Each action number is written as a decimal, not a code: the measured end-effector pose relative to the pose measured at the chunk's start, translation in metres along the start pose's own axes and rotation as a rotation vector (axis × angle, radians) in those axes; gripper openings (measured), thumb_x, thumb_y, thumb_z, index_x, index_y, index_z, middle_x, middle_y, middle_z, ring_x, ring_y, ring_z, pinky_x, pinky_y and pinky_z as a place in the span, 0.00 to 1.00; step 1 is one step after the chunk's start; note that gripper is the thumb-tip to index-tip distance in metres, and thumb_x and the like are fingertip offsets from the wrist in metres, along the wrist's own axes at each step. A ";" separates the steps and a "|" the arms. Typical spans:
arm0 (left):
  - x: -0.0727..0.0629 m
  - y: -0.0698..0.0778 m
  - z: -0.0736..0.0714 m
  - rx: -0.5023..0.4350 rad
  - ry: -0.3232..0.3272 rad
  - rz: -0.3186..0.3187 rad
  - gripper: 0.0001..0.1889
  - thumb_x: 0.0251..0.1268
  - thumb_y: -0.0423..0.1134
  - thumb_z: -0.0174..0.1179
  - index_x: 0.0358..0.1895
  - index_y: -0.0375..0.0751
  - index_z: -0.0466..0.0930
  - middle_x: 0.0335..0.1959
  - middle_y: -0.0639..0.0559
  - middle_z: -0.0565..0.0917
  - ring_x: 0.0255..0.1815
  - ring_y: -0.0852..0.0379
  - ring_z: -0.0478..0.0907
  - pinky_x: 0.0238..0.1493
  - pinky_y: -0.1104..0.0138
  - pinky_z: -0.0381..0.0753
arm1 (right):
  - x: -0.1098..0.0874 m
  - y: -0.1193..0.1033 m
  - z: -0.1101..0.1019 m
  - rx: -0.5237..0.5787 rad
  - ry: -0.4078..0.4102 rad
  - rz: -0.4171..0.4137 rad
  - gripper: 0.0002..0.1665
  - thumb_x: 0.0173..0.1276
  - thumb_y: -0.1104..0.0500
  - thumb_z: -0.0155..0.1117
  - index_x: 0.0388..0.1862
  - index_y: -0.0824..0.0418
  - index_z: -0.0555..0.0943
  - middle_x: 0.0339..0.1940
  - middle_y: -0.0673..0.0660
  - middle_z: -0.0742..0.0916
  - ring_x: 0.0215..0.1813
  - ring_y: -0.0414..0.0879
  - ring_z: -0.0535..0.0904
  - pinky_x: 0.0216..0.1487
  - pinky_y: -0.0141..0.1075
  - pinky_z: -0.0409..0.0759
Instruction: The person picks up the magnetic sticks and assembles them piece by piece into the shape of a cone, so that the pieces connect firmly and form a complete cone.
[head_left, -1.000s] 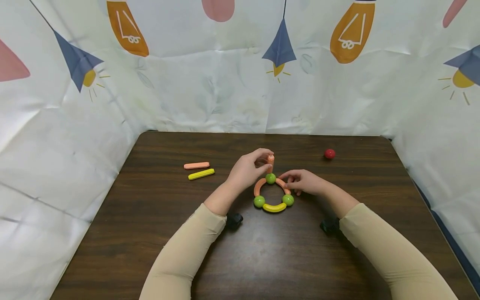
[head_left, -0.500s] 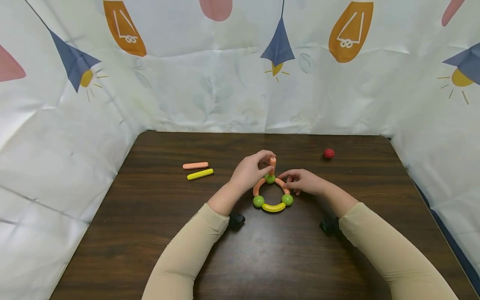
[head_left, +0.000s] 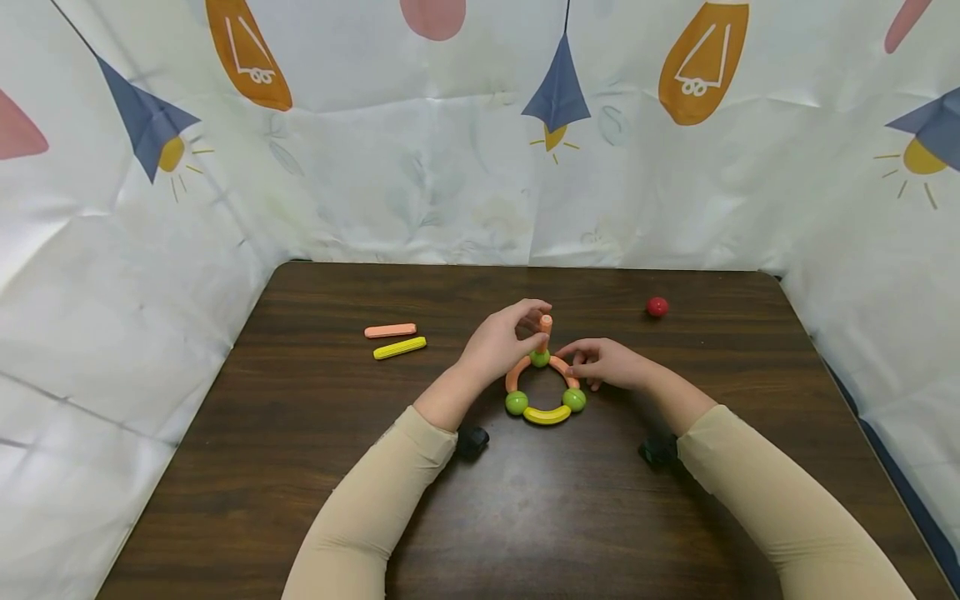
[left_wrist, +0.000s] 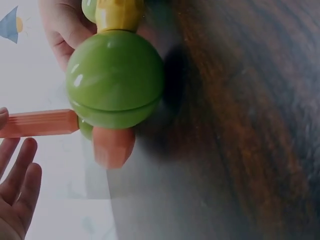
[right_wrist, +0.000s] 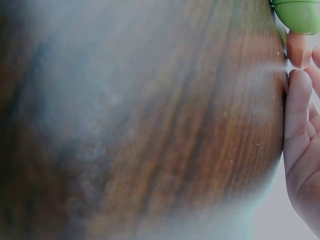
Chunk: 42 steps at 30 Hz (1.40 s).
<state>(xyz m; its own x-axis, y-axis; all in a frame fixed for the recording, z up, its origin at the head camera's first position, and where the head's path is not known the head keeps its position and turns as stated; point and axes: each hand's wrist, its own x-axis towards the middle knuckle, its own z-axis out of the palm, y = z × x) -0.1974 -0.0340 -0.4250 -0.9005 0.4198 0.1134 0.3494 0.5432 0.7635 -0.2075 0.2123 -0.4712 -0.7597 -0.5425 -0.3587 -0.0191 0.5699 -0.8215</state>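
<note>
Pinching an upright orange rod (head_left: 546, 325) between thumb and fingers, a person's left hand (head_left: 491, 343) holds it on the far ball (head_left: 540, 359), one of three green balls in a ring (head_left: 513, 377) on a dark brown surface (head_left: 547, 517). The right hand (head_left: 611, 365) grips the right curve (head_left: 560, 365), an orange arc, just beside the same ball. The two hands are near each other but apart, each clamped on its own piece. Lying near the middle of the surface, the ring also takes in an orange left curve (head_left: 511, 382), a near-left ball (head_left: 516, 403), a yellow curve (head_left: 547, 416) on the near side and a near-right ball (head_left: 574, 400). Well to the left, an orange stick (head_left: 390, 331) lies just beyond a yellow stick (head_left: 400, 348); a red ball (head_left: 657, 307) sits toward the far right. Behind, a pale cloth (head_left: 465, 192) carries printed blue lamps and orange bulbs. Beige sleeves (head_left: 352, 508) cover both arms.
</note>
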 end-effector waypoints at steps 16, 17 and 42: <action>-0.013 -0.014 -0.037 0.060 0.080 0.004 0.22 0.68 0.44 0.65 0.64 0.54 0.78 0.54 0.57 0.82 0.51 0.59 0.80 0.54 0.56 0.78 | -0.001 -0.002 0.002 -0.001 0.011 0.005 0.23 0.72 0.55 0.64 0.64 0.55 0.78 0.36 0.57 0.83 0.32 0.51 0.79 0.37 0.42 0.82; -0.015 -0.016 -0.041 0.075 0.087 -0.001 0.22 0.68 0.44 0.65 0.64 0.55 0.78 0.54 0.58 0.82 0.51 0.61 0.80 0.54 0.57 0.78 | -0.001 -0.002 0.002 0.003 0.011 0.004 0.23 0.72 0.55 0.64 0.64 0.55 0.78 0.36 0.57 0.83 0.32 0.51 0.79 0.37 0.42 0.82; -0.100 -0.087 -0.136 0.391 0.116 -0.229 0.21 0.69 0.40 0.64 0.65 0.50 0.78 0.57 0.50 0.83 0.58 0.46 0.78 0.54 0.49 0.76 | -0.002 -0.002 0.001 -0.005 0.010 -0.002 0.24 0.72 0.54 0.65 0.65 0.56 0.77 0.37 0.57 0.82 0.32 0.51 0.79 0.36 0.42 0.81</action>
<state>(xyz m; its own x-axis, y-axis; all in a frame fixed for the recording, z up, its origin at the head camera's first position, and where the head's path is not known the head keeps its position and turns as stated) -0.1730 -0.2214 -0.4163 -0.9809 0.1856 0.0574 0.1900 0.8548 0.4830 -0.2054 0.2113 -0.4699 -0.7659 -0.5377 -0.3525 -0.0239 0.5717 -0.8201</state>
